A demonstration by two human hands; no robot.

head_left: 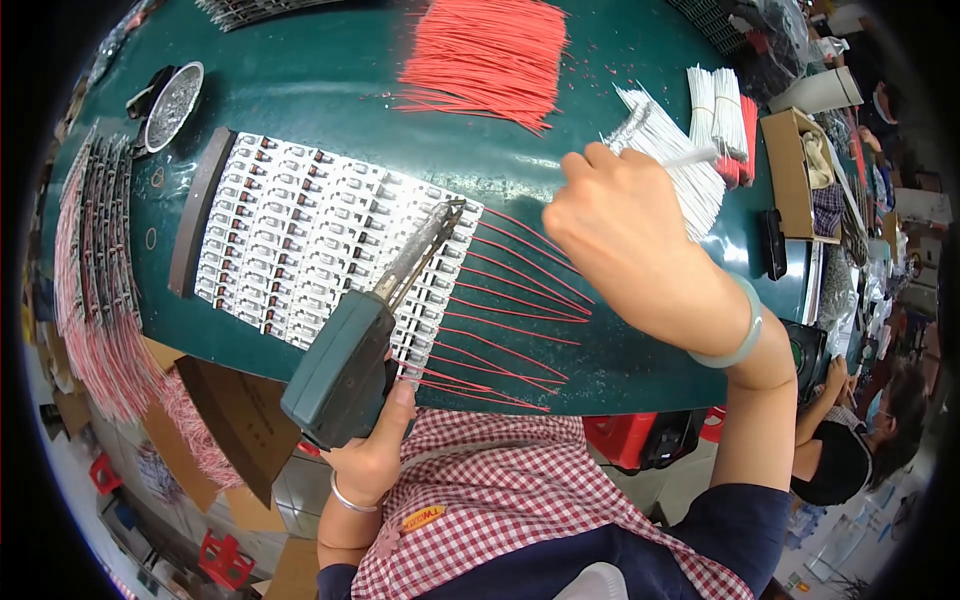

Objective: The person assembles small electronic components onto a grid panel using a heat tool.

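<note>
My left hand (372,452) is wrapped round the grip of a dark green soldering gun (340,365). Its long metal tip reaches over the right part of a panel of small white and metal parts (290,220), ending near the panel's upper right corner. Thin red wires (520,262) fan out from the panel's right edge. My right hand (622,215) is closed in a fist above the table, beside a pile of white wires (690,195). A blurred pale strip (690,157) shows by its knuckles; the fingertips are hidden.
A large stack of red wires (487,60) lies at the back. At the left are a metal bowl (174,108) and finished panels with hanging wires (100,270). Tied wire bundles (722,115) and a cardboard box (790,170) stand right. Another person (850,445) sits at the far right.
</note>
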